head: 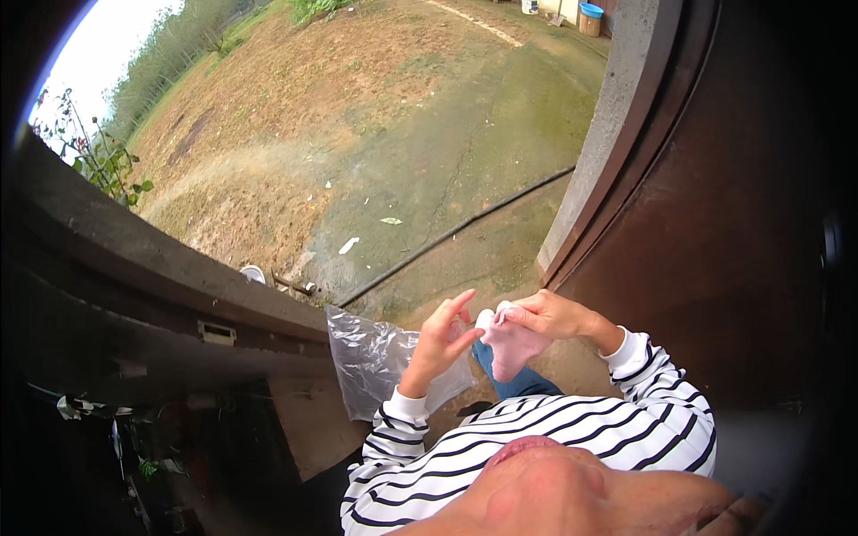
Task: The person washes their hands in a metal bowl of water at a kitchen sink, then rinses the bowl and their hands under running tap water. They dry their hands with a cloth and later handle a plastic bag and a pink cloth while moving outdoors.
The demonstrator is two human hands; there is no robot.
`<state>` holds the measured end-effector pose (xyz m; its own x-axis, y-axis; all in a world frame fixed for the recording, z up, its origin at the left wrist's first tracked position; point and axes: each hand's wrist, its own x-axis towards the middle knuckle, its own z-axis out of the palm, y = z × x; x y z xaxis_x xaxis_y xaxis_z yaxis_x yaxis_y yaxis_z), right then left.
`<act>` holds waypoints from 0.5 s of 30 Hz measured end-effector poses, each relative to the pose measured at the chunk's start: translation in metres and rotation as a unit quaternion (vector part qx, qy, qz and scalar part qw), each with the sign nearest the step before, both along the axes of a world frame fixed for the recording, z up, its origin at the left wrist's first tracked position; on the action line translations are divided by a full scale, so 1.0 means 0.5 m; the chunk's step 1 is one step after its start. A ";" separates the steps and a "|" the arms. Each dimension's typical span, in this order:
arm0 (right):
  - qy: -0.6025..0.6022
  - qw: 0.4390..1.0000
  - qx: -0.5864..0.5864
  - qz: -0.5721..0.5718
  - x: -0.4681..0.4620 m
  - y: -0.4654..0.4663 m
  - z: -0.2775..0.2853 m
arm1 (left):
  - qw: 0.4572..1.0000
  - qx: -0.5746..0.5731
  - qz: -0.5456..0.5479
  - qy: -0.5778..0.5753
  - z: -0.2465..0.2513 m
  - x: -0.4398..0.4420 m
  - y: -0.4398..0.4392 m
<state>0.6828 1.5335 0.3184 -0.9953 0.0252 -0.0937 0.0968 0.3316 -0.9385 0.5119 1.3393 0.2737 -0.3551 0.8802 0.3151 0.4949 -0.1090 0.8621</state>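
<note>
My right hand [553,315] grips a light pink cloth item [515,345], which looks like a small sock, by its upper end. The cloth hangs below the fingers, in front of my blue trousers [523,383]. Just left of it is my left hand [444,335], fingers spread and bent, with the thumb tip close to the white edge of the cloth; whether it touches cannot be told. Behind and below my left wrist lies a clear plastic bag [375,362]; part of it is hidden by the hand and forearm.
I am at a doorway, with a concrete and brown frame [620,134] and a dark door [724,254] at right. A black hose [462,231] crosses the concrete outside. A white dish [253,273] sits by the left sill. Far off stands a blue basin [591,10].
</note>
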 end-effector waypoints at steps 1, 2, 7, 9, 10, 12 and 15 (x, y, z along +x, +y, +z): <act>-0.008 1.000 0.022 0.006 -0.042 0.031 0.003 | 0.995 -0.046 -0.030 -0.084 0.024 -0.023 0.045; 0.008 0.999 0.046 0.008 -0.086 0.067 -0.007 | 0.996 -0.025 -0.057 -0.060 0.033 -0.060 0.104; 0.024 0.996 0.085 -0.010 -0.266 0.244 0.004 | 0.970 -0.091 -0.167 -0.154 0.037 -0.242 0.330; 0.055 0.992 0.105 -0.050 -0.322 0.317 0.030 | 0.981 -0.108 -0.155 -0.046 0.063 -0.325 0.408; 0.014 0.989 0.143 -0.044 -0.340 0.360 0.039 | 0.983 -0.111 -0.148 0.004 0.075 -0.356 0.449; 0.007 0.991 0.111 -0.079 -0.365 0.421 0.063 | 0.984 -0.108 -0.135 0.031 0.110 -0.407 0.516; 0.001 0.985 0.100 -0.140 -0.396 0.500 0.065 | 0.990 -0.076 -0.119 0.013 0.154 -0.462 0.613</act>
